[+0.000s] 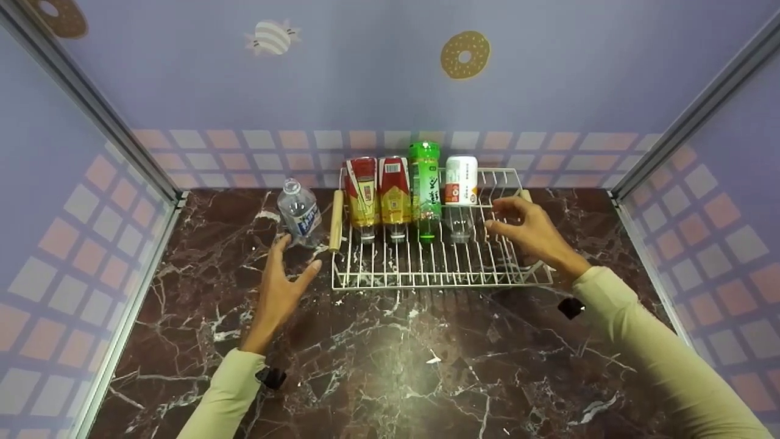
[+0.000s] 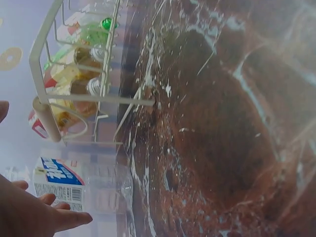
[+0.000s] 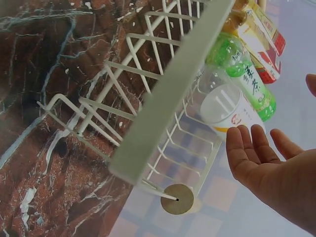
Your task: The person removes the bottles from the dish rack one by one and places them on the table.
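My left hand is spread just in front of a clear plastic bottle with a blue label, which stands upright on the dark marbled tabletop left of the rack. Nothing is held in it. Over the right end of a white wire rack hovers my right hand, fingers apart and slightly bent, holding nothing. Beside its fingertips is a clear container with a white label. A green bottle and two red-and-yellow bottles stand cap-down in a row in the rack.
Wooden handles sit at both ends of the rack. Tiled-pattern walls close off the back and both sides. The marbled tabletop stretches in front of the rack.
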{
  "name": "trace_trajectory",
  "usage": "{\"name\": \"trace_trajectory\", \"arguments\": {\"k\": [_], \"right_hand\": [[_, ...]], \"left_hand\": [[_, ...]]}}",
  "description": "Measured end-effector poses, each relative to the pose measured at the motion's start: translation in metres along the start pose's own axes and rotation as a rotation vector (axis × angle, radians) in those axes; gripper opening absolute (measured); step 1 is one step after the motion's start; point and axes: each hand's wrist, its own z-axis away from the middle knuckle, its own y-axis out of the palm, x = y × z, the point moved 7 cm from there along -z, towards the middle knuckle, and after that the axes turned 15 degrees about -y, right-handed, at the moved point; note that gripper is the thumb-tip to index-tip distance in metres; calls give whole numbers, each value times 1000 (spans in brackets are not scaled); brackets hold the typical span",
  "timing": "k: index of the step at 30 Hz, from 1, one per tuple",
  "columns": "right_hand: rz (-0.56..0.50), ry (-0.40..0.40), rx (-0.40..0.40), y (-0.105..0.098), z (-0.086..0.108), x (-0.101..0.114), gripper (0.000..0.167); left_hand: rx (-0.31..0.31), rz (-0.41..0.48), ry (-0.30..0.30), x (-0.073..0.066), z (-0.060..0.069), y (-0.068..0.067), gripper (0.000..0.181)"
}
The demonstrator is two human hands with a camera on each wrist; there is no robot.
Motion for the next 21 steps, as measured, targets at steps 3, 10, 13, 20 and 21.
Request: {"name": "trace_trajectory", "arguments": {"k": [3,10,13,20,21], "right_hand": [[-25,32,-8,0,-7,-6,62],[-24,83,2,3,-18,-19,73],[-44,102,13,6,-21,-25,77],[-78,152,21,12,-33,-38,76],[-83,158,21,13,-34,-40,75]], "left_hand": [[47,-4,19,-2,7,5,88],[131,-54,63,-4,19,16,94],[168,-68,69,-5,24,20,97],[214,-66,87,-9,34,31,104],[218,-65,87,-9,34,33,104]]}}
